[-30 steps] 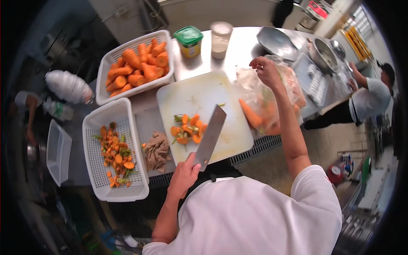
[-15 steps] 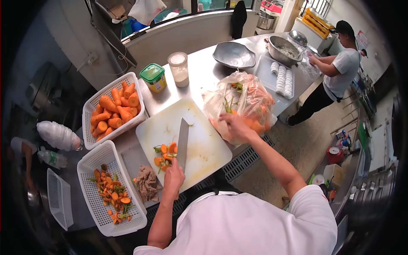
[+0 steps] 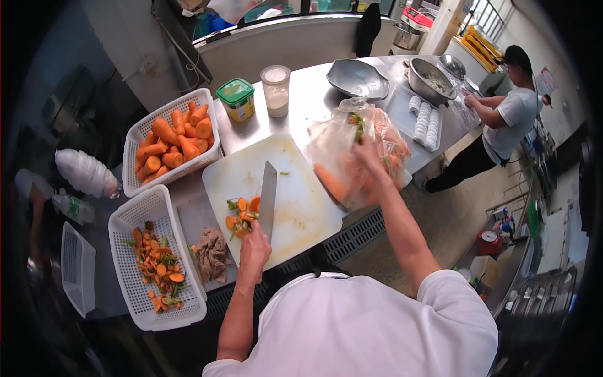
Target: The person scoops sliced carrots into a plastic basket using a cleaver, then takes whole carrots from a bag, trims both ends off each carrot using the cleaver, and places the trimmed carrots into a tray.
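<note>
My left hand [image 3: 254,250] is closed round the handle of a kitchen knife [image 3: 268,201], whose broad blade lies over the white cutting board [image 3: 298,217]. Cut carrot tops [image 3: 240,218] with green stubs sit on the board just left of the blade. At the clear plastic bag [image 3: 333,141] of carrots, my right hand [image 3: 367,154] has its fingers curled in beside some green carrot stems [image 3: 357,124]. What those fingers grip is hidden. A carrot [image 3: 331,182] shows at the bag's near left side.
Left of the board stand a white basket [image 3: 210,103] of trimmed carrots and another basket [image 3: 116,235] of carrot ends, with a brown cloth [image 3: 212,254] alongside. A green-lidded tub [image 3: 236,100], a jar [image 3: 276,94] and a metal bowl [image 3: 358,80] stand behind. A co-worker [image 3: 515,116] works at the far right.
My right hand has moved up and right, deeper over the bag, and the plastic has shifted, baring a carrot at its near side. The knife stays over the board; the view has tilted slightly.
</note>
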Demonstrator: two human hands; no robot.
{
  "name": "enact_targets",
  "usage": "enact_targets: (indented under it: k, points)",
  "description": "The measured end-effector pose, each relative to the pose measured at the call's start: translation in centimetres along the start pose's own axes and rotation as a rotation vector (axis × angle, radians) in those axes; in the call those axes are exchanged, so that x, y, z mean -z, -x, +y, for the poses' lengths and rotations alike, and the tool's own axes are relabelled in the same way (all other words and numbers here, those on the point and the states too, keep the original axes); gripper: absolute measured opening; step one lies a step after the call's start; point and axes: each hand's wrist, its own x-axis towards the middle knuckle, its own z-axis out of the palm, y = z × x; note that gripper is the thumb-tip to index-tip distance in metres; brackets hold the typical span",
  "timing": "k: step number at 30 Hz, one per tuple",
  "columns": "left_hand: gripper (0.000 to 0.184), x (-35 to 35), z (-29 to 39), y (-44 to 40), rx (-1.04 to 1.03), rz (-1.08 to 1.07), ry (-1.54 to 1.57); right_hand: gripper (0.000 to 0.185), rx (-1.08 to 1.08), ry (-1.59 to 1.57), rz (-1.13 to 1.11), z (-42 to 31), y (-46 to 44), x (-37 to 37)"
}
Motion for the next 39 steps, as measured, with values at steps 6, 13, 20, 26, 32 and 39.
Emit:
enact_targets:
  k: [6,13,20,26,32,39]
  points:
    - [0.039,0.3,0.1,0.0,0.005,0.011,0.027,0.020,0.255,-0.222,0.624,-11.7,1.9,6.4]
    - [0.038,-0.2,-0.5,-0.5,-0.042,0.053,0.017,0.017,0.504,-0.450,0.237,-20.2,8.0,6.1]
    - [0.030,3.0,2.0,1.1,0.171,-0.005,0.319,0.021,0.390,-0.078,-0.813,-19.0,15.9,-5.7]
    - [0.034,4.3,1.6,2.3,0.041,0.358,0.231,0.038,0.630,-0.067,-0.616,-14.1,17.5,-10.0]
    - [0.035,6.0,4.0,3.7,-0.005,0.251,0.156,0.068,0.385,0.475,-0.641,-9.3,21.8,-6.8]
    - [0.033,5.0,5.4,3.6,-0.008,-0.010,0.006,0.028,0.535,0.479,-0.588,-8.8,22.7,-6.2]
